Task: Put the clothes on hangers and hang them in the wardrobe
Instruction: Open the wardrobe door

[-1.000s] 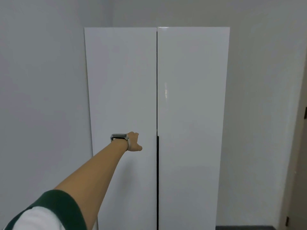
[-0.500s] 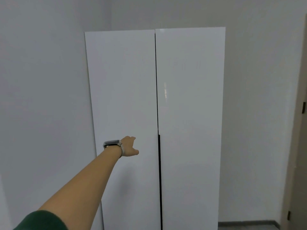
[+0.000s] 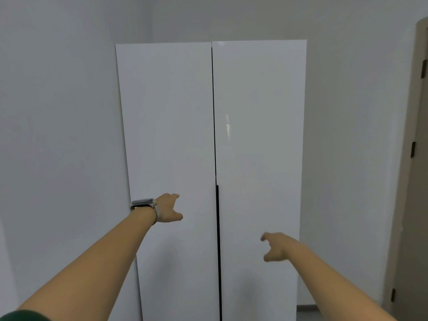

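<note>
Both hands reach empty toward the closed wardrobe: left hand and right hand with loose, spread fingers. No clothes or hangers show. The flat handleless doors could let fingertips slip off the dark centre gap.

White 2-door wardrobe stands on floor, doors shut.

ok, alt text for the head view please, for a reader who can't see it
Two bare arms reach toward a tall white two-door wardrobe with its doors shut, left hand in front of the left door, right hand, blurred, in front of the right door, neither holding anything. The left wrist wears a watch; plain grey walls surround the wardrobe.
</note>
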### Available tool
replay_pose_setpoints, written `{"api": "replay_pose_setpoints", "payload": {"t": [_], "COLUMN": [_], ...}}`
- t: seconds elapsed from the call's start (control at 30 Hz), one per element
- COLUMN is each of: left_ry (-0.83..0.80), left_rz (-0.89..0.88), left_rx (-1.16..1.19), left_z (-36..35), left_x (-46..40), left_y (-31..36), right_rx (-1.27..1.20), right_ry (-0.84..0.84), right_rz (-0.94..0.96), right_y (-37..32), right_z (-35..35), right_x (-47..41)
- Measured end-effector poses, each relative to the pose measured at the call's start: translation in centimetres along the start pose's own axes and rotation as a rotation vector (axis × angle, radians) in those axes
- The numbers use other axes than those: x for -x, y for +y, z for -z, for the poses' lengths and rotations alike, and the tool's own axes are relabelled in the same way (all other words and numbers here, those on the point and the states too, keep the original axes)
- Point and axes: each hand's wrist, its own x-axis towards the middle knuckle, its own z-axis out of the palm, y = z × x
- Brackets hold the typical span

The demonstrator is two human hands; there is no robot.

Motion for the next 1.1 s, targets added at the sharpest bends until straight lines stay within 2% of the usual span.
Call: {"api": "replay_pose_setpoints", "payload": {"t": [0.17, 0.27, 0.53, 0.73, 0.97, 1.1], "left_ry": [-0.002, 0.013, 0.004, -0.006, -0.034, -0.057], "left_rz": [-0.017, -0.011, -0.013, 0.002, 0.083, 0.114], "left_rx": [-0.040, -0.034, 0.036, 0.298, 0.682, 0.863], "left_z": [0.9, 1.2, -0.4, -2.8, -10.0, -11.3], "left_x": [-0.1, -0.2, -2.6, -5.0, -8.7, -12.8], "left_y": [0.3, 0.6, -0.1, -1.2, -2.0, -1.4], "right_rx": [0.011, 0.011, -0.043, -0.341, -0.922, -1.056], "right_ry": [0.128, 0.194, 0.252, 0.264, 0.271, 0.303], "right_rz": [0.084, 0.073, 0.070, 0.046, -0.019, -0.021], "right_y": [-2.4, -3.3, -4.9, -5.4, -6.0, -5.5], "right_z": [6.5, 9.2, 9.4, 6.8, 2.0, 3.2], "right_x": [-0.7, -0.6, -2.5, -5.9, -11.7, -15.8]}}
